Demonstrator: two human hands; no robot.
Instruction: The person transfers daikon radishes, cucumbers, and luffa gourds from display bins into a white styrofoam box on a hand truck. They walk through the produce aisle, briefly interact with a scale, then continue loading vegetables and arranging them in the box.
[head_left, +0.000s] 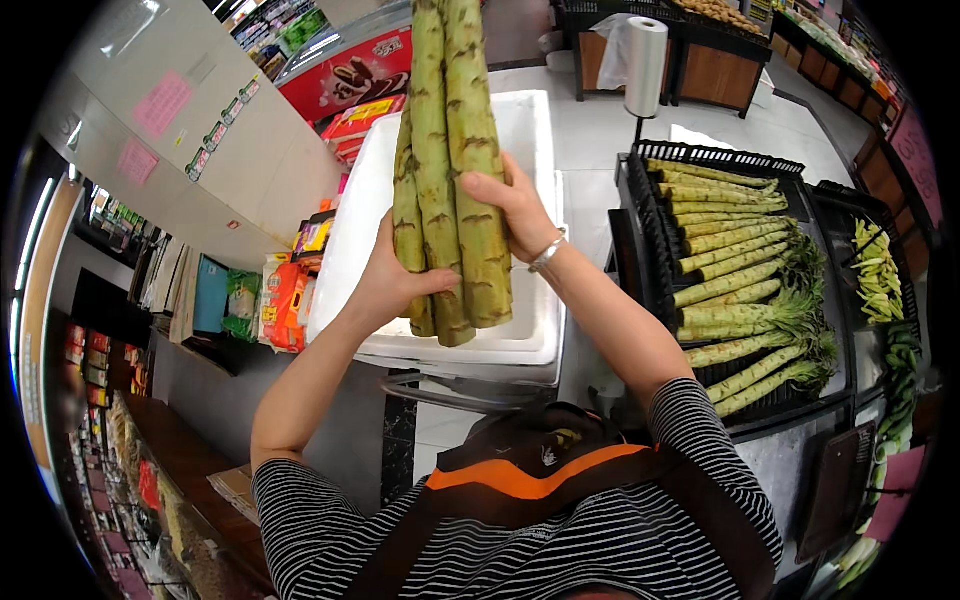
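Note:
Between both hands I hold a bundle of several thick green celtuce stems (436,140), upright in the picture, with their cut ends toward me. My left hand (393,278) wraps the lower left side, its thumb across the front. My right hand (515,208) grips the right side higher up, thumb pressed on the nearest stem. The fingers behind the bundle are hidden. Below the stems stands a white foam box (350,240), its inside largely covered by the bundle and my hands.
On the right, a black crate (730,152) holds rows of celtuce (735,250) with leafy tops. A roll of plastic bags (647,62) stands behind it. Orange packages (285,305) lie left of the foam box, beside a pale pillar (200,110). A metal cart handle (450,398) is close to my body.

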